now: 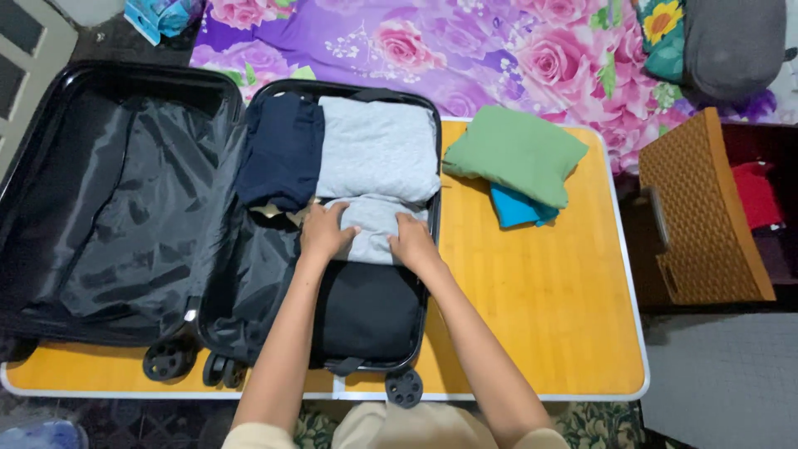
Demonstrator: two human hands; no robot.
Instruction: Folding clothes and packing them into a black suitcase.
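Folded grey garment (371,229) in the black suitcase (349,324): left hand (326,230) and right hand (413,239) press flat, open-palmed, hiding its middle.

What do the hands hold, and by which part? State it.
Nothing is gripped. Both the left hand and the right hand press flat on the near grey garment in the suitcase, one at each side edge.

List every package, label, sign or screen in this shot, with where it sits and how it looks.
Plastic packet: top left corner, on the floor beside the floral sheet, crumpled, blue and teal with some pink, partly cut off by the frame.
No labels, signs or screens show, neither on the open black suitcase nor on the yellow table.
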